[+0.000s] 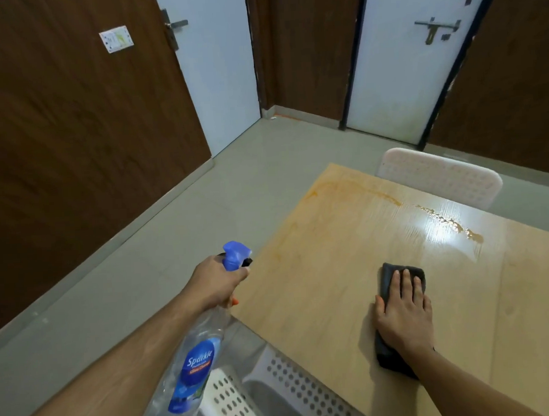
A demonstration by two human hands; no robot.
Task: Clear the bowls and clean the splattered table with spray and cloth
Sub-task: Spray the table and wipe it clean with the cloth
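The left hand grips the neck of a clear spray bottle left of centre, its blue nozzle just off the table's left edge and aimed toward the upper right. The bottle's body hangs down toward the lower left of the frame, over the floor and a white perforated chair at the bottom centre.

The right hand lies flat with fingers straight, pressing a dark cloth onto the wood at right of centre — the cloth shows beyond the fingertips and below the wrist. It sits well in from the table's left edge, with bare wood on all sides.

An orange smear runs along the far edge of the table, from its upper-left corner toward the right, where it breaks into wet blotches in the glare. A fainter orange tint shows down the left side.

A second white chair stands against the far edge, upper right. Left of the table the grey floor runs open to the brown wall and two pale doors — no bowls show on the table
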